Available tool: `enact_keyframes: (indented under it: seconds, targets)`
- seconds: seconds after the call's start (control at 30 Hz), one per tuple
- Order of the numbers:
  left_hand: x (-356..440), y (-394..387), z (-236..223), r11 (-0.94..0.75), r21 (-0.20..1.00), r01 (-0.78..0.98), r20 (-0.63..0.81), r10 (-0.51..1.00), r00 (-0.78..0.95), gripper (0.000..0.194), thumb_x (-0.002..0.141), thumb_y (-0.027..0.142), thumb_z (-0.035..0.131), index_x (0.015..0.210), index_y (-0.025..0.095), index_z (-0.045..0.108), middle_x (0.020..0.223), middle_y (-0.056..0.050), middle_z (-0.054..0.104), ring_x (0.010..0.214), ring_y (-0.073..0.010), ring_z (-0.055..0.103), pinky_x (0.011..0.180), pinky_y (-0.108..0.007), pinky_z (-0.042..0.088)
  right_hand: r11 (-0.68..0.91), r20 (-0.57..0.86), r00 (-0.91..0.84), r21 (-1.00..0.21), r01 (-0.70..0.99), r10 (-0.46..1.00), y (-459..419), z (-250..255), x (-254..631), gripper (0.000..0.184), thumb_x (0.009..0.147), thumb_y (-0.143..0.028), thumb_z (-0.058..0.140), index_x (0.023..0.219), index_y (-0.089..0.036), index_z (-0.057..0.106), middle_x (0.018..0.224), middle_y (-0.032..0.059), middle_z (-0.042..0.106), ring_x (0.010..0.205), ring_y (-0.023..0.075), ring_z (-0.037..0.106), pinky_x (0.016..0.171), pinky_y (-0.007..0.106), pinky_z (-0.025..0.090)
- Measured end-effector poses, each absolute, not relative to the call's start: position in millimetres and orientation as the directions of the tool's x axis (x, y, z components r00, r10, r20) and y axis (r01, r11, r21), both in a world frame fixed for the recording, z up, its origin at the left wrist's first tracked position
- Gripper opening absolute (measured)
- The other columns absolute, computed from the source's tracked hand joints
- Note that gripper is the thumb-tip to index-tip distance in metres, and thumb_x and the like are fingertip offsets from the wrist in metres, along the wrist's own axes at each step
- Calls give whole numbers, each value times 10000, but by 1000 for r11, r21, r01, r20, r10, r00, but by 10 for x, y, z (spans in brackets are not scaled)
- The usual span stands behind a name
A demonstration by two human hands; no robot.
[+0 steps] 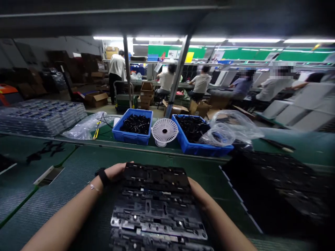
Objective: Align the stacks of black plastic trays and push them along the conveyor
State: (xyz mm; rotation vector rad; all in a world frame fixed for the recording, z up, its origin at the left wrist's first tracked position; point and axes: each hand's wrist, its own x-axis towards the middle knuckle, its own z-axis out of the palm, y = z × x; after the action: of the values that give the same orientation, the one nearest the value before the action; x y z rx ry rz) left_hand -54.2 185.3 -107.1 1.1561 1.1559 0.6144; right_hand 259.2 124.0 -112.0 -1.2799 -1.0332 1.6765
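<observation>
I hold a stack of black plastic trays (157,198) with small parts in their pockets, just above the green belt in front of me. My left hand (115,171) grips the stack's left far edge, thumb on top, a black band on the wrist. My right hand (197,193) clasps the right side, its fingers mostly hidden under the trays. Both hands are closed on the stack.
Two blue bins (132,136) (201,149) of black parts flank a small white fan (164,131). Clear plastic bags (86,127) lie beside them. Stacked clear trays (39,116) sit far left, black trays (277,181) at right. Several people work at benches behind.
</observation>
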Motion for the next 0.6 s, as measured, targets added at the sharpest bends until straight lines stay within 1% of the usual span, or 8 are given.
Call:
enact_keyframes:
  seconds: [0.1,0.17,0.23,0.3,0.37,0.43,0.5,0.6]
  targets:
    - [-870,1525,-1049,310,945,107,-328,889,318,442,748,548,536,894,166,701,926,-73,709,962,-258,624,891,-402,464,-311,-262,-241,-930,-197,935,1015,-1200,2805,550,809,-612,456,1151,-208,607,1208,94,592,1162,251,505,1004,401,350]
    - [-1120,1175,-1062,222,961,164,-255,942,220,484,774,563,490,1067,214,653,1091,-52,662,1092,-244,562,1005,-396,380,-196,-142,-263,-961,-193,954,763,-1194,2945,639,791,-617,482,1318,-258,438,1361,84,447,1268,223,381,1048,380,280]
    - [-1330,720,-1129,125,929,349,-192,967,165,467,796,525,481,1192,291,565,1221,-8,588,1202,-226,472,1084,-406,271,-116,-79,-324,-989,-95,943,437,-1152,3035,906,682,-658,586,1412,-260,226,1439,101,315,1320,233,280,1063,387,244]
    - [-1447,217,-1270,110,846,522,-170,983,68,474,772,512,514,1222,363,520,1312,33,505,1259,-235,405,1104,-436,223,-79,-92,-358,-996,51,929,80,-1108,3034,1181,528,-645,716,1431,-249,67,1476,105,218,1346,252,201,1077,384,217]
    - [-1453,-245,-1471,78,772,631,-119,993,23,569,722,502,569,1269,399,454,1378,49,420,1285,-252,364,1095,-446,250,-76,-132,-308,-979,188,942,-239,-1101,2929,1265,490,-513,802,1426,-273,-13,1499,67,139,1357,249,148,1095,360,182]
    - [-1365,-586,-1678,21,709,705,-47,999,18,669,636,501,642,1271,397,458,1382,32,410,1282,-282,361,1062,-453,321,-108,-177,-294,-966,236,939,-462,-1145,2757,1273,507,-420,812,1416,-303,-71,1508,23,77,1355,250,150,1077,341,246]
    - [-1224,-781,-1830,-29,620,784,-22,998,54,708,562,474,704,1235,359,519,1361,-12,439,1264,-327,375,1041,-481,348,-103,-166,-249,-963,247,954,-571,-1223,2583,1342,448,-365,831,1417,-280,-93,1509,28,51,1351,289,145,1058,354,294]
    - [-988,-874,-1896,-39,514,857,-6,999,49,692,561,464,712,1214,301,555,1345,-70,454,1257,-367,367,1035,-540,323,-58,-99,-169,-972,227,981,-586,-1340,2426,1367,442,-255,812,1405,-283,-158,1509,35,58,1342,299,184,1045,360,325]
